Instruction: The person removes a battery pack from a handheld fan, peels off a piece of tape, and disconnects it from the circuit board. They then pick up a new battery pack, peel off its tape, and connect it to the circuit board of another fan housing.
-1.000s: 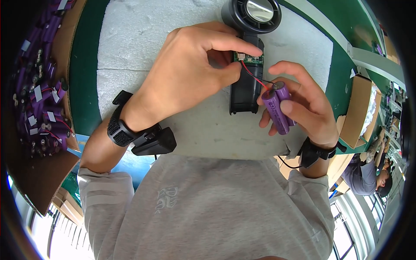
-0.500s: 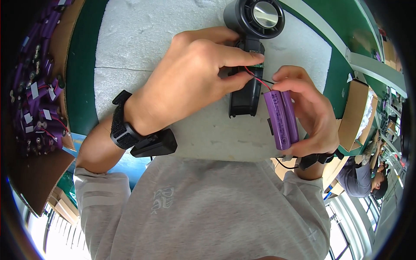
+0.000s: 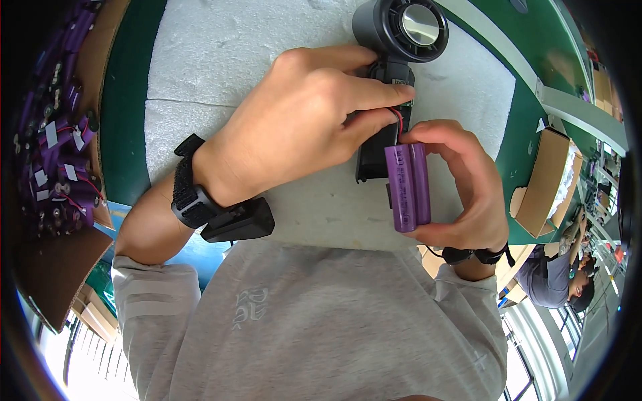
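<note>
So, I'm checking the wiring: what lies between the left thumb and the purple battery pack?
In the head view, a red wire runs there, with the black fan handle underneath.

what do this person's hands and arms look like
Left hand and right hand are ungloved. Short grey sleeves end near the elbows. The left wrist wears a black strap with a boxy module; the right, a black band.

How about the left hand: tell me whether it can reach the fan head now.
Probably yes: the left hand is near the fan head, with nothing visible between, though busy at the black handle.
</note>
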`<act>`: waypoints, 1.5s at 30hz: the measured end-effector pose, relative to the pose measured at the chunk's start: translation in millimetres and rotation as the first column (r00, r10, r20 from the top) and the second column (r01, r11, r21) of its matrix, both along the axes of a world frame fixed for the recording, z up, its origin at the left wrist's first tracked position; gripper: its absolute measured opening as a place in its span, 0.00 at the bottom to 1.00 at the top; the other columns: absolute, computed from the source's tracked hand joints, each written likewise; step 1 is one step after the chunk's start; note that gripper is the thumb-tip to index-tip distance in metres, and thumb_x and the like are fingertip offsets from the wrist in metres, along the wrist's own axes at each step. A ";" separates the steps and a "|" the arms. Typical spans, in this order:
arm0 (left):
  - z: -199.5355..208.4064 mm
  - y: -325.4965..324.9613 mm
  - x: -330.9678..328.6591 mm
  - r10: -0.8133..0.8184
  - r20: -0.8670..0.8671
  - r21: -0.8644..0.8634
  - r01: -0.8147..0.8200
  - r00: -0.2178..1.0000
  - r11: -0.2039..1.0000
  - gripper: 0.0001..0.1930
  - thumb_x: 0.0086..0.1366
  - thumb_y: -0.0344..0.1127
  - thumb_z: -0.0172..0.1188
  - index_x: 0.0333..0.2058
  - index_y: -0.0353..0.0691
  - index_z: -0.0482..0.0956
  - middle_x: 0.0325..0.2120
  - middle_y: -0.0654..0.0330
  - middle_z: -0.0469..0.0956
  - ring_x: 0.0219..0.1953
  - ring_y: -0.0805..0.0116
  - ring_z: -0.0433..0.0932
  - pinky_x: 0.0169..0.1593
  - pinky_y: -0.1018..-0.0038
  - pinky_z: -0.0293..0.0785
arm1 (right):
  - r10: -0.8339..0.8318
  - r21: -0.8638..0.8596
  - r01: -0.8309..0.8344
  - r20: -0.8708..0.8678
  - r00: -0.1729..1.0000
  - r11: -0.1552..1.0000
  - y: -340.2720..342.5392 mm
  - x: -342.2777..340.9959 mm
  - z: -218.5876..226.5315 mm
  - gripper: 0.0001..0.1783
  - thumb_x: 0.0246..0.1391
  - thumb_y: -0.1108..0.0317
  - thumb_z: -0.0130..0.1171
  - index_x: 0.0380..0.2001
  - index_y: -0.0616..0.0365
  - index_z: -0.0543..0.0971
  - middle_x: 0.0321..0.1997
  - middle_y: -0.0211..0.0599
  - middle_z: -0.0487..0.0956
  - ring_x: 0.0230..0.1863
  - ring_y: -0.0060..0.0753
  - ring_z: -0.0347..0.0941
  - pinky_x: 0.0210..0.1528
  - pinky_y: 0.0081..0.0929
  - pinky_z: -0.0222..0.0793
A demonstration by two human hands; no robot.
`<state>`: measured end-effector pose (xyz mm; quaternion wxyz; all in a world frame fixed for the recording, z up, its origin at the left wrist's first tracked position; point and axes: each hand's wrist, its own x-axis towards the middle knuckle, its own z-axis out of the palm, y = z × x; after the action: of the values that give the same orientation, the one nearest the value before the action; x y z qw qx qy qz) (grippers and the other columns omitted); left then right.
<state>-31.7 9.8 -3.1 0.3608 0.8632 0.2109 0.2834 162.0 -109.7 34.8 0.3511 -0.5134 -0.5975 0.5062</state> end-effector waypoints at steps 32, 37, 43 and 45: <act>0.6 9.8 -5.4 -0.110 0.002 0.054 0.110 0.994 0.992 0.14 0.53 0.26 0.64 0.41 0.41 0.83 0.38 0.47 0.79 0.31 0.58 0.82 0.32 0.72 0.79 | -0.224 0.457 -0.009 0.455 0.862 0.890 -6.0 -27.7 -19.3 0.26 0.23 0.80 0.71 0.35 0.65 0.78 0.55 0.53 0.72 0.45 0.47 0.74 0.42 0.31 0.75; 2.3 11.0 -4.0 -0.114 -0.004 0.007 0.114 0.993 0.993 0.14 0.53 0.25 0.65 0.40 0.41 0.83 0.37 0.49 0.80 0.30 0.59 0.82 0.30 0.74 0.78 | -0.262 0.511 -0.005 0.448 0.855 0.859 -9.7 -28.7 -26.1 0.20 0.24 0.78 0.71 0.28 0.64 0.75 0.55 0.57 0.72 0.43 0.49 0.74 0.39 0.32 0.76; -0.4 12.9 -3.2 -0.107 0.038 -0.095 0.110 0.994 0.989 0.14 0.51 0.24 0.65 0.38 0.41 0.84 0.34 0.51 0.81 0.30 0.61 0.82 0.31 0.76 0.79 | -0.281 0.515 0.071 0.343 0.896 0.855 -8.3 -30.6 -32.7 0.19 0.25 0.77 0.72 0.23 0.62 0.72 0.54 0.60 0.71 0.43 0.51 0.74 0.38 0.33 0.77; -1.2 13.5 -3.5 -0.101 0.038 -0.119 0.105 0.994 0.987 0.14 0.51 0.24 0.66 0.38 0.41 0.84 0.33 0.52 0.81 0.30 0.61 0.82 0.31 0.76 0.79 | -0.274 0.510 0.092 0.295 0.915 0.855 -6.7 -29.7 -33.5 0.19 0.26 0.77 0.73 0.21 0.61 0.71 0.53 0.61 0.71 0.43 0.51 0.74 0.38 0.33 0.78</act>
<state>-35.2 23.3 -4.3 0.4297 0.8449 0.1771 0.2648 132.3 -116.4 1.3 0.4013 -0.5472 -0.7064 0.2013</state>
